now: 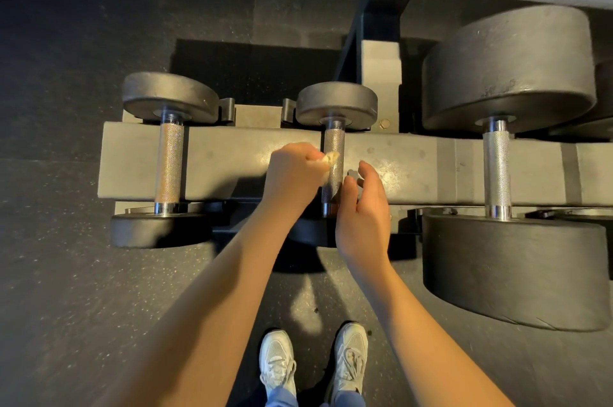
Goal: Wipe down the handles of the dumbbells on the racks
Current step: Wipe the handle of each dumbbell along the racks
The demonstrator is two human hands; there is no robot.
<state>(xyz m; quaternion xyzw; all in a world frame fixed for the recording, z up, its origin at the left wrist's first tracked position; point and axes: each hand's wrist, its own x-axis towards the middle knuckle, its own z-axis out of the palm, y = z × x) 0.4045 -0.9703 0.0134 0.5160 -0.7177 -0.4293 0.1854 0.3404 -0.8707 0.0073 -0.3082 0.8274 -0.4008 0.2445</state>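
A dark speckled rubber floor (83,274) fills the view. A long black rack beam (232,148) runs left to right across it, with three dumbbells lying across the beam, their handles pointing near to far.

The largest dumbbell (496,167) is at the right, its thick round heads well clear of both hands. A small dumbbell (169,164) lies at the left end of the beam. The middle dumbbell (336,101) sits between them, and its knurled metal handle (334,144) passes between the two hands, with its near end hidden behind them.

The left hand (293,174) is on the left side of this handle. Its fingers are curled tight into a fist around a small pale cloth (331,158), and the bunched cloth is pressed against the left side of the handle about halfway along it.

The right hand (363,211) is just right of the handle, towards its near end. Its fingers (368,171) are loosely curved and spread, and they hold nothing. The thumb side lies next to the handle, but it is unclear whether it touches the metal.

Two pale sneakers (278,360) stand on the floor at the near edge.
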